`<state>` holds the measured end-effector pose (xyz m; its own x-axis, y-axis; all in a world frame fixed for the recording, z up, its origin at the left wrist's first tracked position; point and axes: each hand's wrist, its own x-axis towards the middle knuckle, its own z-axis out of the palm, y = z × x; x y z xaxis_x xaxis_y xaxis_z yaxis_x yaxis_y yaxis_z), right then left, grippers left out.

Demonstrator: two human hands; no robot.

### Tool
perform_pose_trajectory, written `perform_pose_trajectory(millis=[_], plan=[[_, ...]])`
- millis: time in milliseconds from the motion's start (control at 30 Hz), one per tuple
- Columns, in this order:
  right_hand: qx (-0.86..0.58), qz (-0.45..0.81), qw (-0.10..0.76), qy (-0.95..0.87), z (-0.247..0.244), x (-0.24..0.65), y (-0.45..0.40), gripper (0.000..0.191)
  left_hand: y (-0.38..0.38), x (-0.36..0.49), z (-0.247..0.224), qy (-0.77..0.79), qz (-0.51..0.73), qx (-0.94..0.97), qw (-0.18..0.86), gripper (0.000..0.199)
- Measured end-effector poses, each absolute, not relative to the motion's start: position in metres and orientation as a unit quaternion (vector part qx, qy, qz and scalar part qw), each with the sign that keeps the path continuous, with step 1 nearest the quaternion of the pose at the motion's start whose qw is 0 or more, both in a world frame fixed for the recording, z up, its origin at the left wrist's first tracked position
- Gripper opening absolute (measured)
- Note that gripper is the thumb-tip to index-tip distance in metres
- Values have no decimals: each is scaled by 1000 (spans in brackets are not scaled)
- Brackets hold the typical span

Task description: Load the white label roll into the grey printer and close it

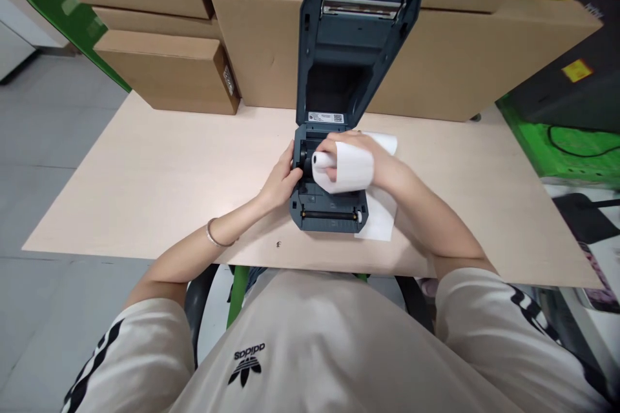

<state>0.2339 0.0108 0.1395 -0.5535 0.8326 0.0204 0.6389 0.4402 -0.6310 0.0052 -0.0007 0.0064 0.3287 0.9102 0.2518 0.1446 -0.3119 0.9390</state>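
A dark grey label printer (310, 199) stands on the table with its lid (356, 45) raised upright at the back. My left hand (283, 177) grips the left wall of its base, thumb over the edge and fingers along the outside. Over the open bay, my right hand (358, 142) is closed around a small roll of white label paper (353, 168), its dark core end facing left. Part of the right fingers is hidden behind the loose paper. White paper (380, 213) also lies flat on the table beside the printer's right side, partly under my right forearm.
Large cardboard boxes (261, 51) line the back edge of the pale table (194, 168). A smaller carton (165, 71) stands at the back left. A tiny dark scrap (278, 244) lies near the front edge. Green crate-like material (581, 148) is at the right.
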Motion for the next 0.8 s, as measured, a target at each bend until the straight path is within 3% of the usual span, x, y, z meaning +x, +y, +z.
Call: perform_pose_trajectory(millis=[100,167,267,333,433,533,700,800], plan=[[-443,188,169,-860,176,293,-5,28,-1,6,10,365,437,701,430,82],[-481,150,125,-855,184,340,-2,31,-2,7,12,352,441,707,427,81],[-552,190,28,-811,161,399,21,40,-2,7,12,356,442,704,428,81],[-609,202,-20,-767,131,422,41,36,-1,5,10,370,439,698,428,83],[-647,198,-59,-734,90,429,60,32,0,3,5,377,440,695,426,83],[-650,200,-63,-730,71,423,65,40,0,2,2,379,442,692,426,82],[-648,207,-72,-729,72,418,66,48,1,2,-1,392,443,684,426,85],[-647,198,-68,-733,87,422,65,62,1,2,-1,390,448,684,424,85]])
